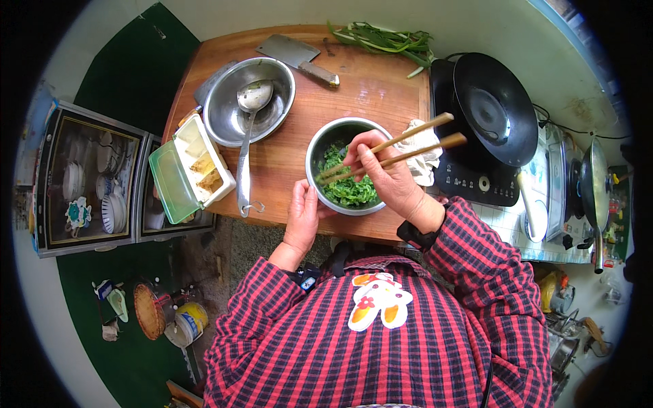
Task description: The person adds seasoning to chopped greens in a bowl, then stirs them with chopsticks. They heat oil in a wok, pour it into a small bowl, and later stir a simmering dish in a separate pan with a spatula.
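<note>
A steel bowl (312, 153) of chopped leafy greens (352, 189) stands near the front edge of a wooden table (357, 86). My left hand (303, 210) steadies its lower left side, thumb and fingers at the rim. In my right hand (385, 171) is a pair of wooden chopsticks (422, 130). Their tips are down among the greens, and their thick ends point up to the right. My right fingers hang over the bowl and cover part of its right side.
Left of the bowl are a larger steel basin (214, 109) with a ladle (246, 153) and an open seasoning box (227, 178). Behind lie a cleaver (291, 51) and scallions (382, 38). A white cloth (423, 163) and a black wok (495, 107) on an induction cooker (477, 186) are at right.
</note>
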Demonstrator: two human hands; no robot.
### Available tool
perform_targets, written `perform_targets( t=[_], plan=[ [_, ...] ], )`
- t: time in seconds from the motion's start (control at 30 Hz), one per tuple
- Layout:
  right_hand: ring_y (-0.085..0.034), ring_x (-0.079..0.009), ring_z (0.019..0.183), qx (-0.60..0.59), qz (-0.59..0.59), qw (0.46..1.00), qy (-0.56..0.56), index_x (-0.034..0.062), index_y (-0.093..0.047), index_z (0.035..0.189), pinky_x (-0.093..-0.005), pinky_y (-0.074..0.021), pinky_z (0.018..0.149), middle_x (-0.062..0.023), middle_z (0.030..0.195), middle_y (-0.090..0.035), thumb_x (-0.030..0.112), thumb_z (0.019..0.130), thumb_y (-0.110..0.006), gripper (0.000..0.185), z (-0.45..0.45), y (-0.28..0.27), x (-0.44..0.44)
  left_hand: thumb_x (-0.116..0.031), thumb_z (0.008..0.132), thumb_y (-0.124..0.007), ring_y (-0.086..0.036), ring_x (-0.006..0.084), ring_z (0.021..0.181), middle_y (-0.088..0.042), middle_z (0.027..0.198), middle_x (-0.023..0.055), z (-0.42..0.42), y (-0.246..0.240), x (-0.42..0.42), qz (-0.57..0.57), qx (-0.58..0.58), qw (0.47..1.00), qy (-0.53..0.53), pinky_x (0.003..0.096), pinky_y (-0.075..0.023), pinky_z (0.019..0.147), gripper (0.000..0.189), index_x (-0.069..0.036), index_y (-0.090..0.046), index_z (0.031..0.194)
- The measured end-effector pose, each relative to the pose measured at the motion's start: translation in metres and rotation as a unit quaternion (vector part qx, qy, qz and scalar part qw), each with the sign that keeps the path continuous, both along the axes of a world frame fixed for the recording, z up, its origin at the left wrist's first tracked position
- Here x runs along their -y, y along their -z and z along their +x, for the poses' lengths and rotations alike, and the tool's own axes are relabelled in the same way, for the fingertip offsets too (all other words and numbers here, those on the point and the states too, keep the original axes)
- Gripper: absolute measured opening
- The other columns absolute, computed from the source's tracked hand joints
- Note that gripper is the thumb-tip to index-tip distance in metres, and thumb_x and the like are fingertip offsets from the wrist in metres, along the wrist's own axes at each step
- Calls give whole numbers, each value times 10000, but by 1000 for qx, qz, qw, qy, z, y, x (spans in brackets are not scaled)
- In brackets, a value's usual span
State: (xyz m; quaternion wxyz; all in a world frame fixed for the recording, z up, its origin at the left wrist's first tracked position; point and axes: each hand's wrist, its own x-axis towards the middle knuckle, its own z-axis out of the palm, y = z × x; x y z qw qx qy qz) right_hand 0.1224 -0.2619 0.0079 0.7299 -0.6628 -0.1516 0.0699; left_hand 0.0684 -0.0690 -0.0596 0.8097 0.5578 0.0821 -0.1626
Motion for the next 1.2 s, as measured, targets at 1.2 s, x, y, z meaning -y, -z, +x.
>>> perform_targets(
  t=[1.2],
  plan=[
    [-592, -79, 676, -42, 7, 997, 58, 67, -489, 1049, -187, -469, 566, -49, 843, -609, 196, 1032, -412, 151, 4, 0, 19, -290, 1043, -371, -634, 121, 867, -575, 1021, 33, -4, 0, 5, 11, 12, 999, -28, 280, -573, 715, 174, -128, -401, 1101]
  ],
)
